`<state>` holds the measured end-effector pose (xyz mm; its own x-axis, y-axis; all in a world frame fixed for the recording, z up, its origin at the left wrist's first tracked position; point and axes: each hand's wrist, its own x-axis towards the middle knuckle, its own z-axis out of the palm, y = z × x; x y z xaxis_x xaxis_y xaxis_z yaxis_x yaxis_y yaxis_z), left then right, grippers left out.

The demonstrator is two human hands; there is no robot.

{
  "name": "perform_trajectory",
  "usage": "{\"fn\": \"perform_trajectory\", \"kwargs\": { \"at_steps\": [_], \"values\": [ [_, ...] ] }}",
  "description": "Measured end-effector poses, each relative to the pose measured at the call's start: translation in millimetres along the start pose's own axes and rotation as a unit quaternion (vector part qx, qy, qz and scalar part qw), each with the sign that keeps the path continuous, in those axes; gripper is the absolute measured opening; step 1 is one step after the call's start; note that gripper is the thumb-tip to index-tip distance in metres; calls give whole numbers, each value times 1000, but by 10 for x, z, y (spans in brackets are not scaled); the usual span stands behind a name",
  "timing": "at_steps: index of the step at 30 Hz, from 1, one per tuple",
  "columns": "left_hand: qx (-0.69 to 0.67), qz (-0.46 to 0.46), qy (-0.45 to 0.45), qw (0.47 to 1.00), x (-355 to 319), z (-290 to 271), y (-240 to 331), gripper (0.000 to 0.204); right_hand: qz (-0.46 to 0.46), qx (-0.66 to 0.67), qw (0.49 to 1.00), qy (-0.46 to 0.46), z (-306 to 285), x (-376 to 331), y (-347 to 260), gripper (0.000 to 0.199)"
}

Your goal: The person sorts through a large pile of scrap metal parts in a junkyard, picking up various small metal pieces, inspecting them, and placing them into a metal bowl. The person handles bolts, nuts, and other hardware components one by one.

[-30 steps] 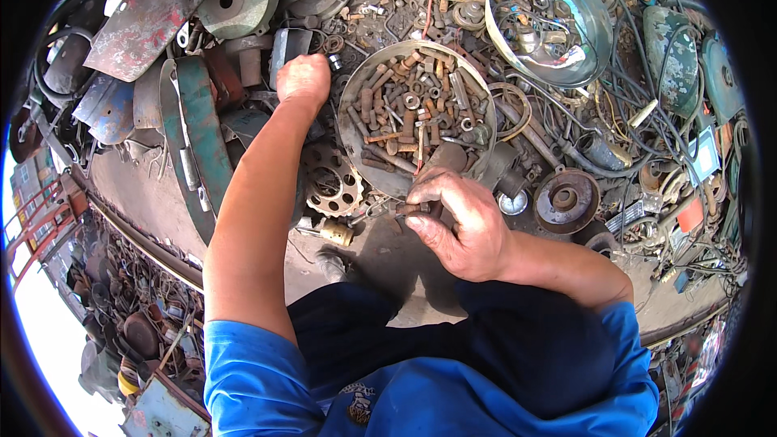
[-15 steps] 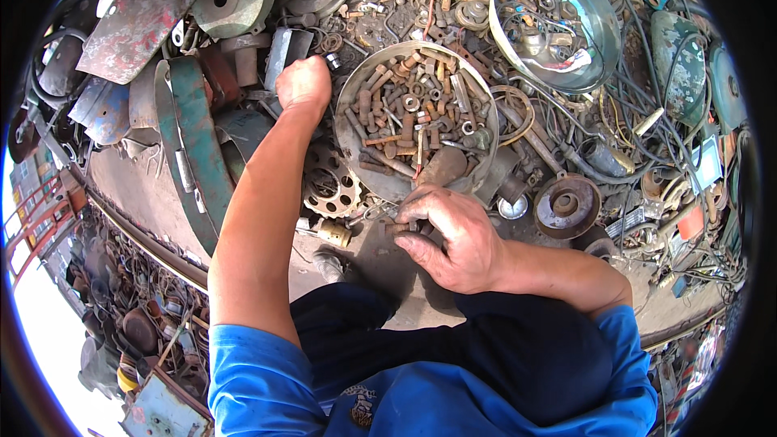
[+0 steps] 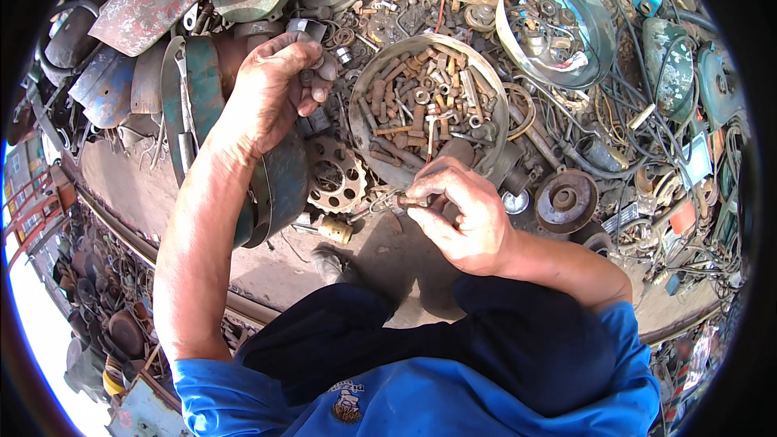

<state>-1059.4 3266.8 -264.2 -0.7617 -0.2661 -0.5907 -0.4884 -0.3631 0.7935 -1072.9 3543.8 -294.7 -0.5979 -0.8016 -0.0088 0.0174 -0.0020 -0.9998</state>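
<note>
My left hand (image 3: 279, 85) is raised left of a round pan (image 3: 354, 117), turned so that part of the palm shows. Its fingers curl around a small dark metal piece (image 3: 306, 77) whose kind is unclear. Near the pan's front rim, my right hand (image 3: 469, 222) pinches a short rusty bolt (image 3: 414, 201) between thumb and fingers, and its end sticks out to the left. Rusty bolts (image 3: 421, 117) and several nuts fill the pan.
A second round pan (image 3: 595, 65) with mixed metal parts lies at the far right. A holed gear-like wheel (image 3: 344, 186) and a green curved metal band (image 3: 279, 186) lie by my left arm. Cables (image 3: 635, 89) tangle at right, beside a rusty pulley-like disc (image 3: 566, 201).
My left hand has turned from a back-up fist to show part of its palm, and that forearm has swung left over the green band. My right hand still holds the bolt, slightly shifted.
</note>
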Motion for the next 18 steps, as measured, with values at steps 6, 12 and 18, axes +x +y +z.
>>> {"fn": "perform_trajectory", "kwargs": {
  "at_steps": [6, 12, 18],
  "values": [
    [-19, -94, -60, 994, -1055, -62, -388, 11, 211, 98, 972, -14, 57, -51, -72, 24],
    [120, -42, -110, 986, -1641, 113, -961, 38, 134, 18, 985, -112, 345, -66, -272, 21],
    [205, 192, -20, 960, -1704, -12, -879, 26, 171, -9, 972, -160, 587, 234, -477, 28]
  ]
}}
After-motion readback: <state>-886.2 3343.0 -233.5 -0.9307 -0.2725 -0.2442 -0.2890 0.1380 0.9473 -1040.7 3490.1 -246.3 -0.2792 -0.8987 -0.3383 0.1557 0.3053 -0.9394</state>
